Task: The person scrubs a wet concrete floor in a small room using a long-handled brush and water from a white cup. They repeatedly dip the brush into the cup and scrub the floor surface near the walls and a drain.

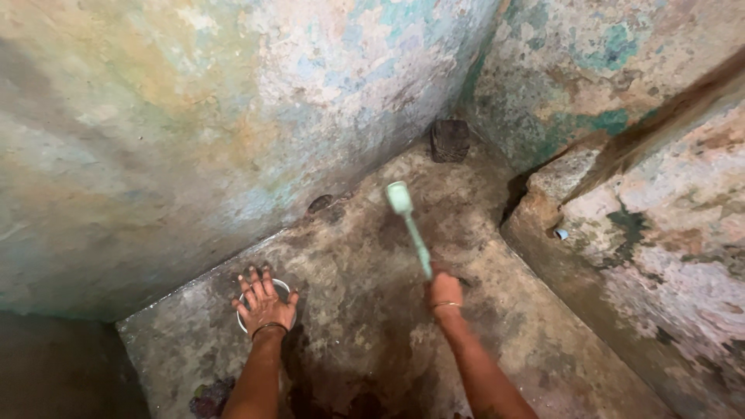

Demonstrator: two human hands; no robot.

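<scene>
Brush (409, 221), pale green, is gripped in the right hand (445, 292), head far above it. Left hand (265, 302) lies open, flat on a small white bowl (284, 287).

The wet, stained concrete floor (365, 310) carries a small steel bowl (281, 287) near the wall, a dark block (450, 140) in the corner, and purple scraps (209, 397).
</scene>
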